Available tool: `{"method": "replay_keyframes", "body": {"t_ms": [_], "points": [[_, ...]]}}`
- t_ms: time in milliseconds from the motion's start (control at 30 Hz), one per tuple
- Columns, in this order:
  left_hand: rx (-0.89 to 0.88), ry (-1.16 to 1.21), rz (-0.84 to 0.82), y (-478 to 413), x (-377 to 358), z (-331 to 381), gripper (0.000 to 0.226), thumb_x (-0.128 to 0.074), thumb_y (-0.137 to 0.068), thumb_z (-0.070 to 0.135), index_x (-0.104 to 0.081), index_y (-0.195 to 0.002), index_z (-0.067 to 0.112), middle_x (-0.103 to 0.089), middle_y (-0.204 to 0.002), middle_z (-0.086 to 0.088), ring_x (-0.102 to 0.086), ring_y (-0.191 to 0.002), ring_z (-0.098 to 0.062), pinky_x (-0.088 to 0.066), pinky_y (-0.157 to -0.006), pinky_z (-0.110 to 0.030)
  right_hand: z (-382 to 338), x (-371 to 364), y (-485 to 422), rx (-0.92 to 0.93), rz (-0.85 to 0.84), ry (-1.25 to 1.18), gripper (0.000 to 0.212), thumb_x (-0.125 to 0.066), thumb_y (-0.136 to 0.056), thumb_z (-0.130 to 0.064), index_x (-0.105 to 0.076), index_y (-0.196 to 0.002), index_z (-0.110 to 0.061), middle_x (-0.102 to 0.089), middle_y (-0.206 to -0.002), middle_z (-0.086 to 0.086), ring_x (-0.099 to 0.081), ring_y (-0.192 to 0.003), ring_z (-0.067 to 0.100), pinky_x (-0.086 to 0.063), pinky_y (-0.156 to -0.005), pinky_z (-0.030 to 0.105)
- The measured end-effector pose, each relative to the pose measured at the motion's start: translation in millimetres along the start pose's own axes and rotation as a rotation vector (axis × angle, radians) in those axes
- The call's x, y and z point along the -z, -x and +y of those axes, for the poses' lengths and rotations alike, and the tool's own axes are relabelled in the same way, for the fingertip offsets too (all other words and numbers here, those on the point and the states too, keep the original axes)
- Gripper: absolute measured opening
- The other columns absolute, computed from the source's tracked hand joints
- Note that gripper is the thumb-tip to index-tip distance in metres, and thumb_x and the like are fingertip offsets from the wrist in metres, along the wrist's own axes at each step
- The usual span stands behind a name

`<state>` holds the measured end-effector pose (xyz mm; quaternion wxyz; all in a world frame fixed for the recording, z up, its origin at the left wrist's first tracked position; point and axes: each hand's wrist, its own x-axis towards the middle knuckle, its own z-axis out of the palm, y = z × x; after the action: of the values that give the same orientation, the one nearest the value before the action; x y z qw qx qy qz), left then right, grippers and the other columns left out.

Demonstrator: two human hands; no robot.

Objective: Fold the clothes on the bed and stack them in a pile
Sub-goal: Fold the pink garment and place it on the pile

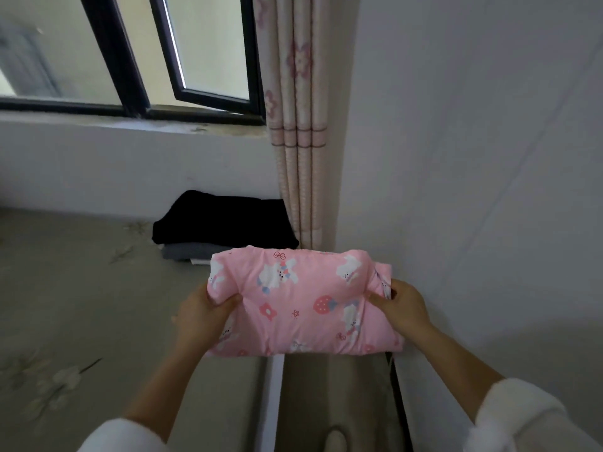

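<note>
Holding bundle [300,301] up with both hands, on the near side of the pile [208,238] and a little to its right. Pinching bundle's left end with left hand [202,313]: thumb on top, denting the cloth, fingers curled beneath. Clasping the right end with right hand [403,308]: thumb on top, fingers wrapped round the edge. Both grips clenched on the cloth. Carrying it folded and puffy; pink, printed with white rabbits, a strawberry and flowers. Covering the pile's near right corner in view with bundle's far edge; not managing to tell whether touching there or hanging clear.

Wearing white sleeves [522,415] at both wrists, well to the near side of the pile.

Finding the pile lying on bed [81,305], hard against the wall [98,164]: black piece [228,216] on top, grey piece [192,251] under it, a white sliver lowest.

Noting curtain [300,125] hanging just right of the pile, down behind its right edge. Noting window [130,60] above the pile and to the left, one dark-framed pane swung open.

Seeing a strip of floor [326,386] near side and right of the pile, below bundle, beside bed's edge; something pale at the bottom of it, too blurred to name.
</note>
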<state>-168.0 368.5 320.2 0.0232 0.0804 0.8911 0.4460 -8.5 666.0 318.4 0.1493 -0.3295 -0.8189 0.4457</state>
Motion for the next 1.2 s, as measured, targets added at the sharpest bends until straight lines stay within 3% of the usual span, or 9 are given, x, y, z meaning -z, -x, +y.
{"method": "replay_keyframes", "body": {"t_ms": [133, 233, 333, 467, 633, 833, 1033, 1200], "points": [[0.038, 0.034, 0.028, -63.6, -20.5, 10.5, 0.03, -0.077, -0.075, 0.035, -0.061, -0.095, 0.018, -0.068, -0.091, -0.009, -0.062, -0.086, -0.031, -0.039, -0.068, -0.033, -14.0, -16.2, -81.1, 0.03, -0.071, -0.06, 0.025, -0.077, -0.079, -0.024, -0.057, -0.063, -0.024, -0.061, -0.058, -0.012, -0.053, -0.051, -0.005, -0.035, -0.041, 0.008], [0.088, 0.028, 0.046, -105.1, -32.8, 18.6, 0.026, -0.077, -0.076, 0.033, -0.061, -0.093, 0.02, -0.069, -0.091, -0.008, -0.063, -0.088, -0.032, -0.042, -0.069, -0.033, -22.1, -26.8, -139.4, 0.011, -0.137, -0.081, 0.019, -0.077, -0.079, -0.025, -0.063, -0.068, -0.02, -0.067, -0.067, -0.01, -0.061, -0.061, 0.003, -0.04, -0.047, 0.016], [0.126, 0.017, 0.073, -151.0, -40.0, 19.1, 0.019, -0.073, -0.081, 0.028, -0.059, -0.091, 0.021, -0.066, -0.086, -0.005, -0.063, -0.09, -0.034, -0.043, -0.069, -0.034, -39.3, -45.2, -198.1, 0.02, -0.226, -0.077, 0.012, -0.074, -0.082, -0.026, -0.065, -0.076, -0.021, -0.067, -0.073, -0.013, -0.062, -0.067, 0.0, -0.042, -0.049, 0.015], [0.191, 0.006, 0.173, -212.7, -36.8, 8.9, 0.018, -0.065, -0.087, 0.02, -0.064, -0.1, 0.008, -0.069, -0.097, -0.016, -0.063, -0.096, -0.037, -0.043, -0.072, -0.037, -62.0, -88.5, -259.5, 0.02, -0.358, -0.109, 0.004, -0.066, -0.088, -0.026, -0.066, -0.089, -0.022, -0.069, -0.087, -0.006, -0.064, -0.082, 0.012, -0.047, -0.061, 0.024], [0.185, -0.048, 0.231, -306.9, -27.3, -9.9, 0.021, -0.058, -0.091, 0.016, -0.063, -0.108, 0.005, -0.067, -0.104, -0.019, -0.062, -0.1, -0.037, -0.044, -0.075, -0.036, -84.7, -154.4, -325.5, 0.001, -0.451, -0.069, 0.029, -0.05, -0.097, -0.034, -0.059, -0.12, -0.018, -0.063, -0.113, 0.004, -0.06, -0.104, 0.021, -0.051, -0.085, 0.037], [0.184, -0.185, 0.238, -433.3, -21.5, -37.3, 0.029, -0.058, -0.09, 0.023, -0.056, -0.115, 0.009, -0.065, -0.111, -0.021, -0.059, -0.104, -0.041, -0.035, -0.074, -0.034, -125.7, -223.5, -401.4, -0.064, -0.401, -0.009, 0.043, -0.043, -0.1, -0.036, -0.046, -0.138, -0.016, -0.055, -0.13, 0.007, -0.052, -0.12, 0.026, -0.042, -0.104, 0.045], [0.132, -0.212, 0.226, -542.5, -21.1, -55.5, 0.048, -0.065, -0.086, 0.029, -0.042, -0.127, 0.019, -0.062, -0.115, -0.019, -0.058, -0.103, -0.043, -0.039, -0.078, -0.04, -141.1, -289.5, -466.4, -0.194, -0.346, -0.029, 0.033, -0.048, -0.098, -0.025, -0.061, -0.121, -0.006, -0.064, -0.117, 0.011, -0.058, -0.105, 0.024, -0.046, -0.094, 0.033], [0.099, -0.284, 0.2, -614.6, -30.5, -65.8, 0.044, -0.067, -0.082, 0.04, -0.04, -0.117, 0.037, -0.066, -0.101, -0.019, -0.061, -0.094, -0.043, -0.044, -0.077, -0.042, -132.9, -332.1, -498.3, -0.352, -0.299, -0.041, 0.032, -0.051, -0.095, -0.026, -0.064, -0.109, 0.0, -0.066, -0.109, 0.019, -0.061, -0.101, 0.033, -0.049, -0.092, 0.045]]}}
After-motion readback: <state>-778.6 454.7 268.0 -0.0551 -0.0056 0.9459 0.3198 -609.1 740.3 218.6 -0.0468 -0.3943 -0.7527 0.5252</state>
